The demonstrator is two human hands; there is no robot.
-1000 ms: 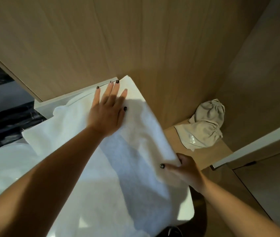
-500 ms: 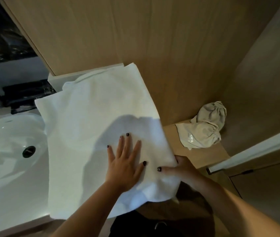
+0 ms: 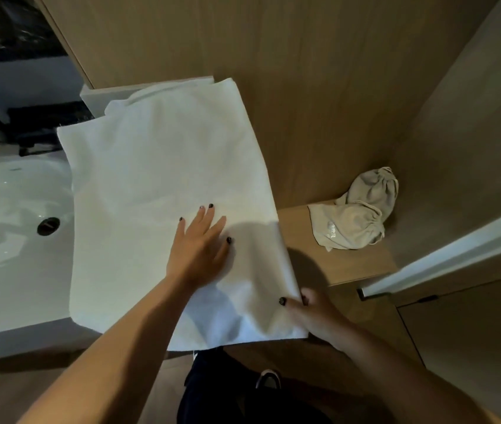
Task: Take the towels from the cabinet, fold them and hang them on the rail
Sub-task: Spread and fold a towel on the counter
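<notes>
Leftmost, a white sink basin [image 3: 4,209] is partly overlapped by the folded white towel [image 3: 157,179] spread on the counter. It is pressed flat by the left hand [image 3: 197,252], fingers straight; its right edge is pinched by the right hand [image 3: 313,316]. Two beige drawstring bags [image 3: 356,215] lie on the wooden shelf [image 3: 350,267].

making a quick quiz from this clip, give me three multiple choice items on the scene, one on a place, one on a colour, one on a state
1. Where do the beige drawstring bags lie?
A. in the sink
B. on the wooden shelf right of the towel
C. on the towel

2. What colour is the towel?
A. white
B. grey
C. blue

3. What is the left hand doing?
A. pinching a corner
B. hanging idle
C. pressing flat on the towel

Key:
1 B, the beige drawstring bags sit on the wooden shelf.
2 A, the towel is white.
3 C, the left hand lies with straight fingers on it, while the right hand holds its near corner.
</notes>
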